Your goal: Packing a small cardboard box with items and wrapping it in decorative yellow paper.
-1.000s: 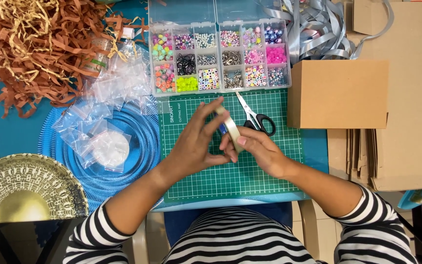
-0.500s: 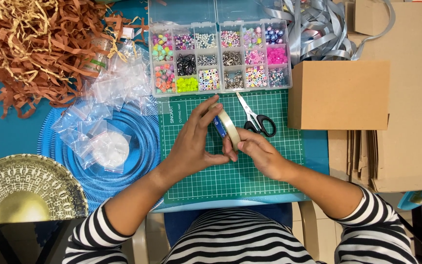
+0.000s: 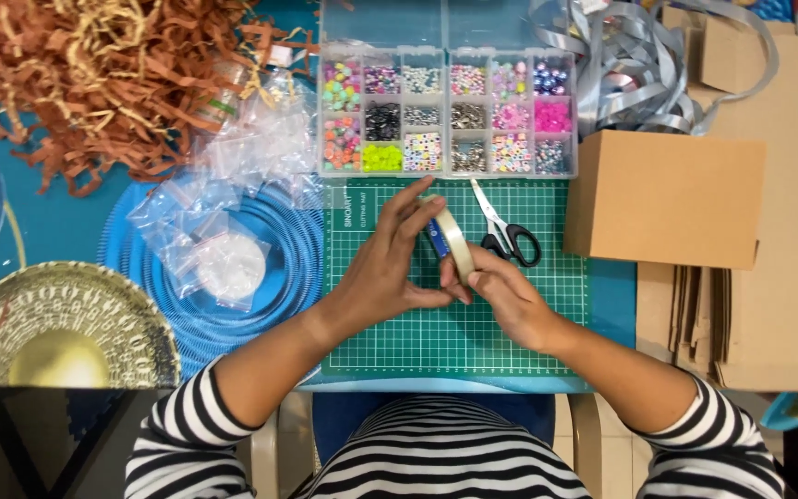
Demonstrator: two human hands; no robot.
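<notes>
Holding the tape roll (image 3: 454, 242) on edge above the green mat (image 3: 399, 337), we keep both hands pinched on it, left hand (image 3: 385, 268) fingers now curled closer, right hand (image 3: 501, 296) gripping underneath.

Bright, even light falls from above, and colours read strong and clean across the table (image 3: 66, 222). Shadows are soft and short: a faint one sits under the hands on the green mat (image 3: 436, 342), another along the near edge of the box (image 3: 662, 199). The gold plate (image 3: 57, 323) carries a dull sheen at its centre, the silver ribbon (image 3: 621, 74) shows pale highlights, and the clear bags (image 3: 223, 212) glint lightly. Focus is sharp in the middle; the bead case (image 3: 445, 115) stays crisp. The bottom corners go dark below the table edge.
</notes>
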